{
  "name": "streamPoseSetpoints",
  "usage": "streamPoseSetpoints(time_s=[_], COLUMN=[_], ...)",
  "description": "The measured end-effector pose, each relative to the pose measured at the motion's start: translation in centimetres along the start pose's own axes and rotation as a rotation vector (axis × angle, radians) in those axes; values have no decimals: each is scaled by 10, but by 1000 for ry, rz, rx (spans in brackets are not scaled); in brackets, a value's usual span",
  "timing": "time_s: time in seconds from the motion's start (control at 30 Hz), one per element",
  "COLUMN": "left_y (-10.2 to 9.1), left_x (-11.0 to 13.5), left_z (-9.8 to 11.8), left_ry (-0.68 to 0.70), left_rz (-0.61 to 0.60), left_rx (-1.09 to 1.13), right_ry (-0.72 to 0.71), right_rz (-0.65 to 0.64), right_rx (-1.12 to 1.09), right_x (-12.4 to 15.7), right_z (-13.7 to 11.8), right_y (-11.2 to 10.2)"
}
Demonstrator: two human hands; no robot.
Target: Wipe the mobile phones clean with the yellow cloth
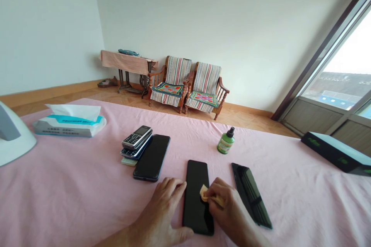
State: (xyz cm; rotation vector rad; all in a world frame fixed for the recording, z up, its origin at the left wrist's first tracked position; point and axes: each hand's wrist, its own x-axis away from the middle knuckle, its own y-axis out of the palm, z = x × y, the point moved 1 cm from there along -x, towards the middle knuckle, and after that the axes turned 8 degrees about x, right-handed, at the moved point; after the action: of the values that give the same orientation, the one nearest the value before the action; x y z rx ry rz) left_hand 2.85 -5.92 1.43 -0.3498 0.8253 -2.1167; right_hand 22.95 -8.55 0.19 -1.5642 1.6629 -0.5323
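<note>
A black smartphone (194,208) lies flat on the pink cloth in front of me. My left hand (164,210) rests along its left side, thumb and fingers apart, touching the phone's edge. In my right hand (224,204) is a bunched yellowish cloth (203,193), pressed on the phone's screen near its right edge. Just right of that hand lies another dark phone (252,195) with a shiny, reflecting screen. To the left, a third smartphone (153,157) lies beside a stack of keypad phones (137,137).
A green spray bottle (225,142) with a black top stands beyond the phones. A tissue pack (71,121) and a white object (13,135) are at left, a black box (336,152) at right. Two wooden chairs (204,83) stand beyond the pink-covered surface (95,200).
</note>
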Motion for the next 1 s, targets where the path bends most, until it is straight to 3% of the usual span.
streamPoseSetpoints(time_s=[0.23, 0.43, 0.63, 0.83, 1.0], left_y=[2, 0, 1, 1, 2], left_x=[0, 0, -1, 0, -1], left_z=[-5, -7, -7, -8, -8], left_ry=[5, 43, 31, 55, 65], left_rz=[-5, 1, 13, 9, 16], left_rx=[-3, -11, 2, -8, -26], right_ry=[-5, -72, -93, -100, -156], right_rz=[62, -125, -78, -242, -180], right_rx=[-30, -63, -72, -1, -135], right_x=[-2, 5, 3, 7, 7], right_z=[1, -8, -13, -14, -19], right_y=[-2, -3, 1, -12, 5])
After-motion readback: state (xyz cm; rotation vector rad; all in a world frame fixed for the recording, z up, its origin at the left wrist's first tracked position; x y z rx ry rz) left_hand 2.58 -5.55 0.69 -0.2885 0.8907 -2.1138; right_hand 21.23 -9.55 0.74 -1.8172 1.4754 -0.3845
